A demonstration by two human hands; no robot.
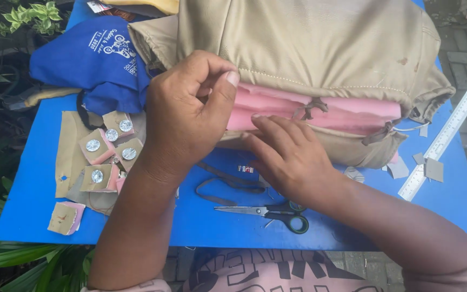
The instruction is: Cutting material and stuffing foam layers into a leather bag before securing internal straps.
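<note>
Head view: L hand (pixel 187 111) pinched shut, contents not visible; R hand (pixel 287 154) flat, open, pressing pink foam (pixel 320 111) in tan cover (pixel 320 48). Keep the seam taut w/ R.

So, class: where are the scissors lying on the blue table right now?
The scissors lie near the front edge of the blue table, just below the right hand, beside a dark strap.

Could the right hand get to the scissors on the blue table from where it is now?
Probably yes. The right hand rests flat on the pink foam, and the scissors lie just below it on the blue table. Only a thin strap lies nearby, off to the side.
</note>
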